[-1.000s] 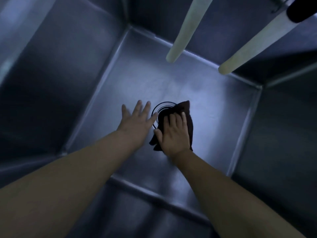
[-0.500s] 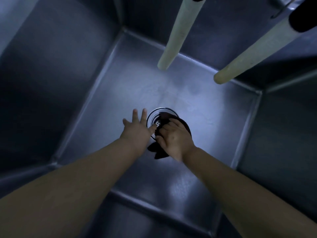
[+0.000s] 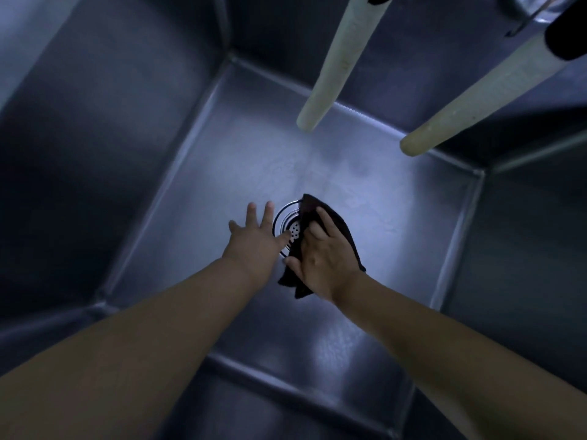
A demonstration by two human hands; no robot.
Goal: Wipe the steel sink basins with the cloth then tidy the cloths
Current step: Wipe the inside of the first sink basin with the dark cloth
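Dark cloth (image 3: 336, 230) under right hand (image 3: 324, 258), long axis near-to-far over drain (image 3: 286, 225)

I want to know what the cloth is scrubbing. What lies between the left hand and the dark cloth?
The head view shows the round perforated drain strainer between the left hand and the dark cloth; the cloth covers its right side.

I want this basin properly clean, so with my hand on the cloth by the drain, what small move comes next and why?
Probably slide the cloth left across the drain: your right hand presses it over only the drain's right side, and your left hand rests beside it.
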